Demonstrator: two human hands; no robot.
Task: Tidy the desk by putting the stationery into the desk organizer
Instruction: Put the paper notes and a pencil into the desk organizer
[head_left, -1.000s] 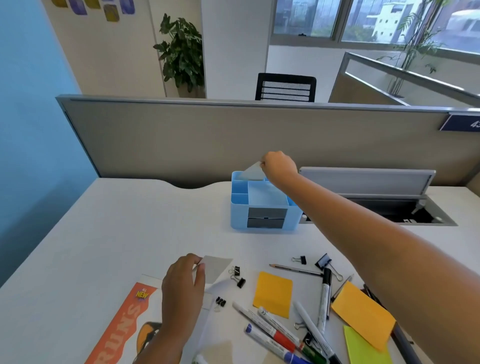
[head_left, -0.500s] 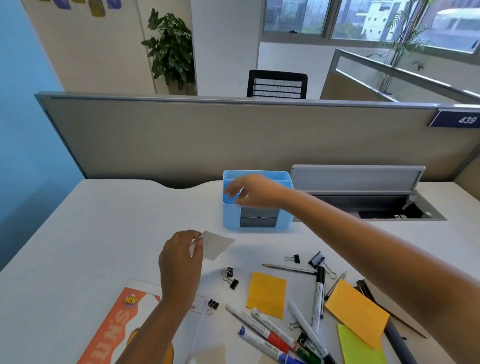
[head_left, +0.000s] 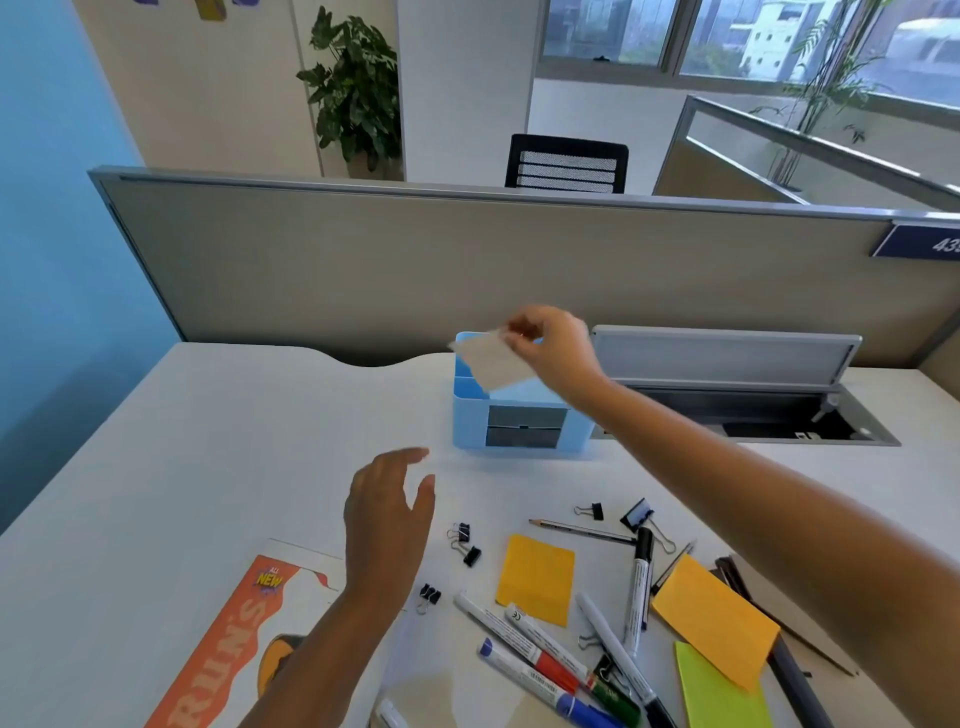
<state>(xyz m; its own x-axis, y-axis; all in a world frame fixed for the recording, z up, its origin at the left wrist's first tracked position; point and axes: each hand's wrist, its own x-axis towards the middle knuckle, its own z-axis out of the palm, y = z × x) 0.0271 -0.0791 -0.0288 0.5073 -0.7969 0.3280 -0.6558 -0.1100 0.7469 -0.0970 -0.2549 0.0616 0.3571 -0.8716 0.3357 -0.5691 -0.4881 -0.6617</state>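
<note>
Moved: grey card (head_left: 493, 364) passed from left hand (head_left: 387, 512), now spread empty, to right hand (head_left: 553, 345), pinching it over organizer (head_left: 470, 415).
Left: markers (head_left: 524, 636), clips, notes on worktop (head_left: 208, 467).

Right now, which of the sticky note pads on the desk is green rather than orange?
The green sticky note pad at the near right edge. The loose orange pad lies by the markers, and the other orange pad overlaps the green one's top.
</note>
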